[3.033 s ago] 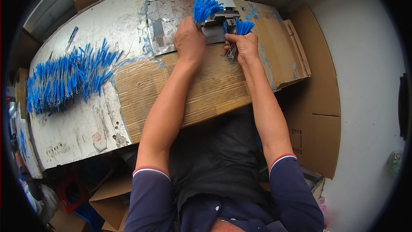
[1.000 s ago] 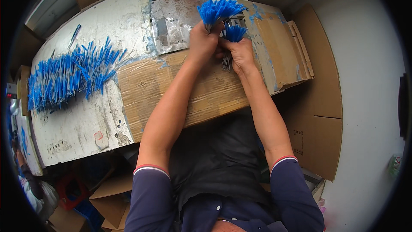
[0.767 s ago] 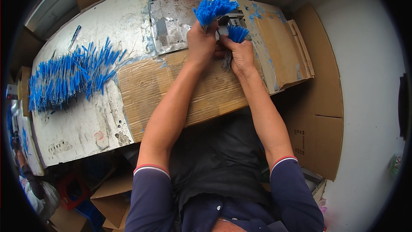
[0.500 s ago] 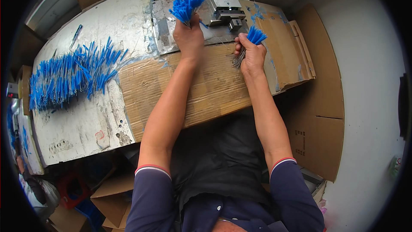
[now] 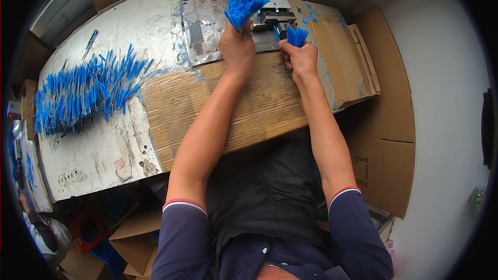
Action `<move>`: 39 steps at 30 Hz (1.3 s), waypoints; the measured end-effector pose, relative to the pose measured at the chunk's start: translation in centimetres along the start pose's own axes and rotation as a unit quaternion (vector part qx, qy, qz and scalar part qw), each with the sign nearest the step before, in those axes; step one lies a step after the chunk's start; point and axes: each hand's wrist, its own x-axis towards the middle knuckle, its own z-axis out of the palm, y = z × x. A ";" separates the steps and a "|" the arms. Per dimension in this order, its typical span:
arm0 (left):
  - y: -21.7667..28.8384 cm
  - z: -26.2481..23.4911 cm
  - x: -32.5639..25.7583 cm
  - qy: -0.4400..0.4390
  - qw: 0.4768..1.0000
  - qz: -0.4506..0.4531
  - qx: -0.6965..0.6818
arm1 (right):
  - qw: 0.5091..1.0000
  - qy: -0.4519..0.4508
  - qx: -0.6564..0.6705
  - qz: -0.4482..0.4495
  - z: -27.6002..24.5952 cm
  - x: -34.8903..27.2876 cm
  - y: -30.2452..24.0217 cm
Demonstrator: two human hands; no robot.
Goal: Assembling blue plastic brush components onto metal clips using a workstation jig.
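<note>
Moved closer together, the left hand (image 5: 237, 47) grips a thick blue bundle (image 5: 244, 9), the right hand (image 5: 302, 58) a smaller bundle (image 5: 297, 37).

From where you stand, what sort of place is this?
Probably a small workshop: a scuffed white workbench bears a metal fixture and a large pile of blue-tipped wire pieces, while the left hand and right hand each hold a similar bunch.
</note>
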 end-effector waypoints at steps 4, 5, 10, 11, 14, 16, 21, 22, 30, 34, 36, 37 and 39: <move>-0.5 0.0 0.0 0.009 1.000 0.012 -0.022 | 0.999 0.034 0.008 0.010 0.6 0.6 -0.5; -0.5 0.0 0.0 0.004 1.000 0.017 -0.009 | 0.999 0.035 0.008 0.010 0.7 0.8 -0.4; -0.6 0.2 0.0 0.009 1.000 0.002 -0.020 | 0.999 0.040 0.010 -0.001 0.8 1.8 0.0; -0.4 0.2 0.0 0.011 1.000 0.010 -0.001 | 0.999 0.041 0.010 -0.001 0.7 2.0 0.0; 0.2 0.0 0.0 0.019 0.998 0.027 0.055 | 0.999 0.045 -0.012 0.009 0.5 2.1 -0.1; 0.3 -0.2 0.0 0.026 0.995 0.035 0.093 | 0.999 0.049 -0.002 0.019 0.8 1.6 -0.3; 0.0 -0.2 -0.2 -0.020 0.976 0.102 0.192 | 0.995 0.002 0.100 0.002 0.1 0.7 0.3; 0.0 -0.2 -0.3 -0.019 0.976 0.102 0.192 | 0.989 -0.012 0.146 0.008 -0.1 0.5 0.4; 0.0 -0.1 -0.3 -0.075 0.968 0.119 0.206 | 0.988 0.010 0.152 0.000 -0.7 0.2 1.2; -0.1 0.1 -0.3 -0.076 0.966 0.123 0.213 | 0.993 0.004 0.114 0.010 -0.7 0.4 1.3; -0.2 0.0 -0.3 -0.081 0.960 0.143 0.227 | 0.992 -0.003 0.129 -0.002 -0.2 0.0 1.2; -0.2 -0.1 -0.4 -0.080 0.960 0.143 0.228 | 0.989 -0.008 0.144 -0.015 0.1 -0.2 1.1; 0.0 -0.1 -0.4 -0.100 0.950 0.160 0.251 | 0.990 -0.002 0.142 -0.014 0.2 -0.4 1.0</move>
